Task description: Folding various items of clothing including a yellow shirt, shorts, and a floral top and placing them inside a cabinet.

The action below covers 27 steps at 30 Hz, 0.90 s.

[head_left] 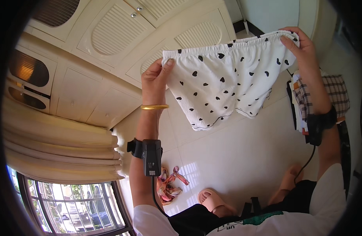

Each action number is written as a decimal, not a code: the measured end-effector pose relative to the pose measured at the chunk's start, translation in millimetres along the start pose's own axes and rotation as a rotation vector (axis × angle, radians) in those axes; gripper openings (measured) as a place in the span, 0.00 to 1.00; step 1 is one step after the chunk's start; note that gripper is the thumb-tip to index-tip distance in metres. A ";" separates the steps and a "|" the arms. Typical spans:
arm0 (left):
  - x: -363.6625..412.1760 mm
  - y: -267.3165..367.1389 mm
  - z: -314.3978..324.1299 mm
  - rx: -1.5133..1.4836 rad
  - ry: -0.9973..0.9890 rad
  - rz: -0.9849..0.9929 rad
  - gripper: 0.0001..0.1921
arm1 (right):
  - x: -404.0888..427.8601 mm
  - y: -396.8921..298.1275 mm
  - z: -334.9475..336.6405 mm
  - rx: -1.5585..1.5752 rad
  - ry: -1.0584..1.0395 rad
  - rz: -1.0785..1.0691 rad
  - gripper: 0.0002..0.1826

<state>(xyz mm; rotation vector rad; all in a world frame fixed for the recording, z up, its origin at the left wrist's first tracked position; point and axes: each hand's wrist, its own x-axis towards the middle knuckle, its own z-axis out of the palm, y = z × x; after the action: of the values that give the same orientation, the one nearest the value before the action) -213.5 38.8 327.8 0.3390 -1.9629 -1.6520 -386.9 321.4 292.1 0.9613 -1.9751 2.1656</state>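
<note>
White elastic-waist shorts (225, 79) with black hearts hang spread out in the air before me, the waistband on top. My left hand (157, 76) pinches one end of the waistband, thumb in front; a gold bangle circles that wrist. At the opposite end, my right hand (299, 47) grips the waistband between thumb and fingers. Both forearms carry strapped black devices with cables. Beyond my right forearm lies a stack of folded clothes (335, 91), with a checked piece on top, partly hidden by the arm.
Cream cabinets (116, 35) with ribbed oval panels stand ahead and to the left. A beige curtain (60, 147) hangs above a barred window (77, 206) at lower left. A crumpled multicoloured cloth (170, 185) lies on the tiled floor (228, 156) near my pink slippers (213, 200).
</note>
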 end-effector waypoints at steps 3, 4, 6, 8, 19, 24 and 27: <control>9.7 12.7 -7.7 0.001 -0.033 0.238 0.08 | -5.4 -36.9 -3.0 0.008 0.070 -0.185 0.12; 11.7 19.5 -8.1 -0.005 -0.063 0.327 0.08 | -11.3 -48.0 -6.1 -0.127 0.119 -0.249 0.12; 7.0 29.2 -9.2 0.022 -0.050 0.393 0.07 | -28.1 -69.1 -6.4 -0.246 0.059 -0.420 0.12; -2.9 13.5 -33.5 0.048 -0.032 0.397 0.09 | -44.6 -78.4 13.9 -0.264 -0.304 -0.579 0.12; -146.8 -265.6 -104.3 0.640 0.250 -0.178 0.10 | -249.5 72.6 101.7 -0.499 -1.135 -0.174 0.21; -222.9 -306.7 -73.7 1.166 0.257 -0.223 0.25 | -298.8 135.9 92.3 -0.330 -1.147 0.059 0.16; -261.8 -271.8 -18.1 0.950 -0.238 -0.071 0.24 | -268.4 174.6 68.5 -0.399 -1.023 0.088 0.17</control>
<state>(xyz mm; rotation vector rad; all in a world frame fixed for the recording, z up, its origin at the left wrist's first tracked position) -30.4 101.7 3.4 0.5706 -2.8438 -0.6955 -220.2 323.6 10.3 2.1758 -2.6724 1.2375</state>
